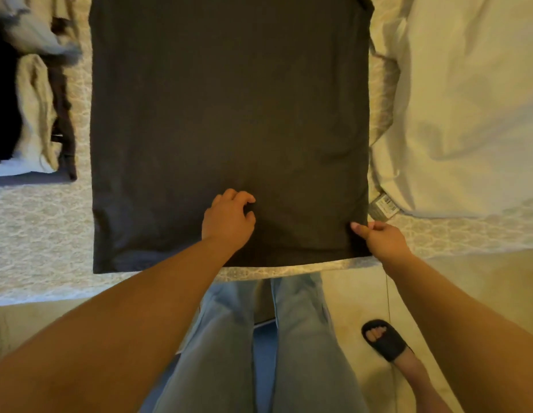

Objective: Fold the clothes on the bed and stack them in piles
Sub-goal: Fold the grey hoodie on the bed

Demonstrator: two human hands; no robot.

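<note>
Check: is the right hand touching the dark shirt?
Touching. Head view: the right hand pinches the dark shirt at its near right corner.

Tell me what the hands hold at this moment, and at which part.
The right hand pinches the near right corner of the dark grey cloth garment. The left hand pinches its fabric near the middle, above the hem.

A single wide-angle head view looks steeply down and forward from above the person's own arms, close over the bed [35, 234]. The left hand [228, 219] and right hand [381, 238] sit just below centre; beneath them the floor [348, 299] shows.
</note>
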